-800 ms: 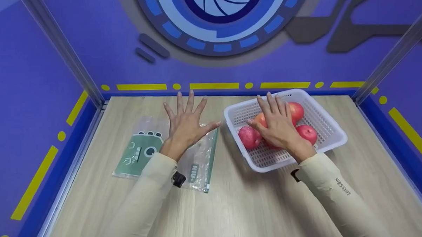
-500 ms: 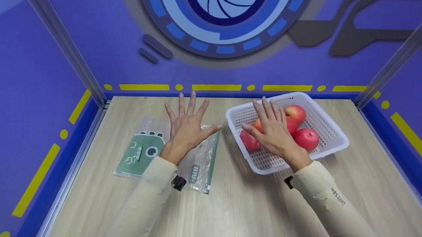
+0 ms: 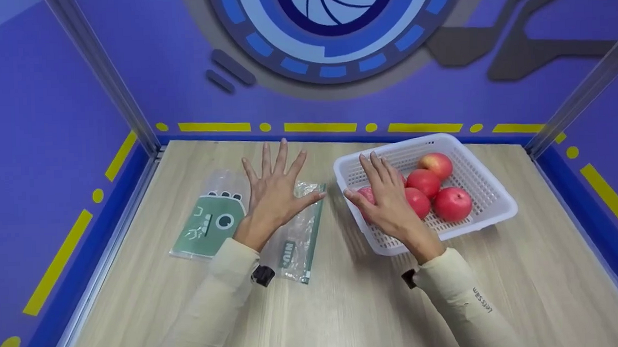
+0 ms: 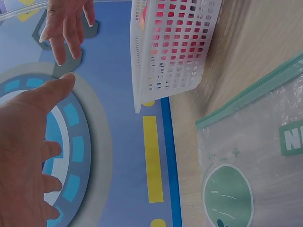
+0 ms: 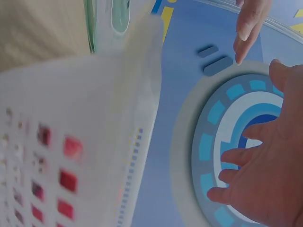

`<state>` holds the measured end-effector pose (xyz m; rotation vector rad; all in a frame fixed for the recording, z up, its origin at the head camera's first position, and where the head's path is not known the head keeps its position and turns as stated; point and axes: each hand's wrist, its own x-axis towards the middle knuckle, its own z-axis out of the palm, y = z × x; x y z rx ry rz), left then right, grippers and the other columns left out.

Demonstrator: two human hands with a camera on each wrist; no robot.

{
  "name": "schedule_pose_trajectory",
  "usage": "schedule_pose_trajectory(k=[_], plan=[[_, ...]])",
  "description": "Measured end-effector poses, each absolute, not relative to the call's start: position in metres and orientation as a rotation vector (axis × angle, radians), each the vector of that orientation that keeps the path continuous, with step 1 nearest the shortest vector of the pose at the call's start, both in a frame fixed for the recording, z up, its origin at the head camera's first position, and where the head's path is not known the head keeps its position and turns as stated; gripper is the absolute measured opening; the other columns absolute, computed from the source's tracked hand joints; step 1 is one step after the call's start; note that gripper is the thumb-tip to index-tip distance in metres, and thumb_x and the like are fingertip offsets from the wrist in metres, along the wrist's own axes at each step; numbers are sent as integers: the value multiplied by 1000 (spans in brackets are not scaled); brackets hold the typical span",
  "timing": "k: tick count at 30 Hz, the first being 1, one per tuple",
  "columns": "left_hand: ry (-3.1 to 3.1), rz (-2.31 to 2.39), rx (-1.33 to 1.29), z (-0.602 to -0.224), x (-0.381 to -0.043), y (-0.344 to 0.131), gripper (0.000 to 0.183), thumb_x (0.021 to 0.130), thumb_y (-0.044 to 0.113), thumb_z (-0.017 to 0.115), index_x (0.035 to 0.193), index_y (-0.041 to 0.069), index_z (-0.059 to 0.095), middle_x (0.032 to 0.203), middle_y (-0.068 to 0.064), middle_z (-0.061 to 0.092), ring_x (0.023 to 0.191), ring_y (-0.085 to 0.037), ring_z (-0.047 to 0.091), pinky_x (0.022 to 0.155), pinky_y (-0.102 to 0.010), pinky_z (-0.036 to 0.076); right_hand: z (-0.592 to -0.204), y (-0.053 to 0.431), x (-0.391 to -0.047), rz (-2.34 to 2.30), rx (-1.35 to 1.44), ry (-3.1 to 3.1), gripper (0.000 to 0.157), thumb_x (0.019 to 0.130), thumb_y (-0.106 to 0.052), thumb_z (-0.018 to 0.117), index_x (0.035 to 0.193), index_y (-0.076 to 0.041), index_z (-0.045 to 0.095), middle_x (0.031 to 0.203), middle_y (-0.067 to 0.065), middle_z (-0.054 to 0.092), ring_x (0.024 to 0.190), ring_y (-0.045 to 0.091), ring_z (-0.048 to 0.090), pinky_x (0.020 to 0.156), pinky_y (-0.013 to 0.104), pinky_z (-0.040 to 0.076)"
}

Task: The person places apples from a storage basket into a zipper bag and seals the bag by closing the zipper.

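1. While both hands are held over the table [image 3: 344, 311], nothing is gripped by either: the left hand [image 3: 274, 195] is spread wide above the bag [image 3: 203, 231], and the right hand [image 3: 389, 201] is stretched out, thumb set apart, above the left part of the basket [image 3: 481, 188].
2. For the hover to be kept tidy, the palms are best carried high enough that neither the basket rim is knocked nor the film brushed.
3. If the bag is to be handled, the zip strip [image 3: 315, 230] along its right edge would best be pinched near its ends, since thin film is probably prone to slipping; whether the seal is parted cannot be told.
4. If the apples [image 3: 453, 204] are to be handled (at least five are seen in the basket), each would best be grasped from its sides, as rolling seems likely.
5. Some apples are covered by the right hand, and part of the bag by the left hand and the left sleeve [image 3: 211, 310], so sight of them is blocked.
6. Reach is bounded behind by the purple backdrop [image 3: 157, 86]; a black device [image 3: 262, 275] is worn at the left wrist.
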<state>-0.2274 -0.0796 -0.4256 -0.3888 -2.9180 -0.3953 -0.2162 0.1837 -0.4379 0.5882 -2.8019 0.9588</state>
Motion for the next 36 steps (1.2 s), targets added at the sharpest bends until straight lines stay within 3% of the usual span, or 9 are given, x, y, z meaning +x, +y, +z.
schedule_pose_trajectory(k=[7,13,20,24,36], plan=[[-2821,-497,-369,-437,-224,-80,89,94,66,68,167,25,37,175,-14,18,161,-42,4,119,-79,-4,-449,173,-209,1141,606,-2738,87,103,-48,65,169,-9,25,175,15,19,159,36,17,125,66,19],[-2801,-603,-364,-447,-221,-79,86,95,59,72,166,23,39,175,-13,20,161,-41,11,120,-78,1,-458,162,-198,1289,552,-2675,82,103,-47,68,169,-17,29,173,8,28,157,31,28,122,62,31],[-2741,-707,-338,-464,-213,-79,86,90,50,81,161,15,47,171,-14,32,155,-41,30,121,-75,12,-473,145,-188,1305,586,-2594,72,99,-23,78,161,-9,44,159,14,49,140,34,54,111,54,49],[-2733,-753,-330,-474,-209,-81,84,89,45,84,159,13,50,170,-16,35,154,-41,33,122,-73,16,-482,134,-185,1324,603,-2569,68,97,-13,80,156,-4,48,153,18,55,136,35,58,109,52,51],[-2761,-787,-291,-502,-205,-79,82,87,35,90,155,8,53,166,-18,40,151,-40,39,123,-63,29,-516,113,-181,1365,666,-2657,54,101,-11,74,148,3,54,144,23,61,128,40,62,102,54,56]])
